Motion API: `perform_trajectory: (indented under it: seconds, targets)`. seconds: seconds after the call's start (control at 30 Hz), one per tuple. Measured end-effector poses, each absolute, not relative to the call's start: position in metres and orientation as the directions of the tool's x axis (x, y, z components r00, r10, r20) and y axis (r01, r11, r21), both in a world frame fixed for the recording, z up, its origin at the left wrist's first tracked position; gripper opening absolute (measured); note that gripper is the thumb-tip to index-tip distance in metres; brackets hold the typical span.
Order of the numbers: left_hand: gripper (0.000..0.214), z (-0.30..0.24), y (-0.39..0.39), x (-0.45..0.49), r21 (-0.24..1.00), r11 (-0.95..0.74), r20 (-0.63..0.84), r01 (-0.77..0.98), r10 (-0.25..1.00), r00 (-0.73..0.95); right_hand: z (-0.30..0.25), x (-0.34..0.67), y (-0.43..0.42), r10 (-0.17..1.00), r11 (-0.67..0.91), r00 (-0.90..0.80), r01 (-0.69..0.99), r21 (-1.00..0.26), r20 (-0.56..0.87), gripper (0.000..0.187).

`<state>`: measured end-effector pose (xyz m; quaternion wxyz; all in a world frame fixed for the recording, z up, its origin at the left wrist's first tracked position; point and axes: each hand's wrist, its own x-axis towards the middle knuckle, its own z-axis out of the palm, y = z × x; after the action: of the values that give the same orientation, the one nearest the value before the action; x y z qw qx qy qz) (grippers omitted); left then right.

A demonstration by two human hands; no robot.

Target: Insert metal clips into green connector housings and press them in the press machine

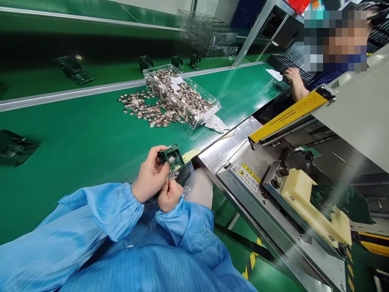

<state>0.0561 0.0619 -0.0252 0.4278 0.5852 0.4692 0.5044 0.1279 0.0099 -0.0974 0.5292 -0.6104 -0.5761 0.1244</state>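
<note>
My left hand (151, 175) is closed round a small green circuit board (172, 156) with a metal part on it, held just above the green bench edge. My right hand (169, 194) sits right below it, fingers curled in a pinch near the board's lower edge, where a small comb-like row of pins (173, 175) shows. Whether my right hand grips the pins or the board I cannot make out. Both arms wear blue coat sleeves. A clear plastic bag (187, 178) lies under the hands.
A clear tray (209, 115) full of small metal shells stands on the green mat (75, 138), with several shells (139, 107) spilled beside it. Dark fixtures (15, 147) ride the conveyor behind. A press machine with a yellow bar (291, 111) is at right. Another person's hand (292, 76) works farther back.
</note>
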Motion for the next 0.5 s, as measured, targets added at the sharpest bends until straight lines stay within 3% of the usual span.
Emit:
perform_trajectory:
  seconds: [0.23, 0.37, 0.5]
  targets:
    - [0.039, -0.026, 0.063, 0.056, 0.966, -0.209, 0.208, 0.149, 0.978, 0.026, -0.103, 0.132, 0.013, 0.852, 0.258, 0.265, 0.54, -0.801, 0.452, 0.042]
    - [0.039, -0.024, 0.064, 0.058, 0.981, -0.175, 0.175, 0.08, 0.984, 0.007, -0.099, 0.132, 0.008, 0.866, 0.256, 0.27, 0.481, -0.838, 0.42, 0.039]
    - [0.035, -0.019, 0.066, 0.06, 0.992, -0.104, 0.102, -0.069, 0.994, -0.033, -0.096, 0.123, 0.001, 0.914, 0.136, 0.349, 0.212, -0.968, 0.204, 0.03]
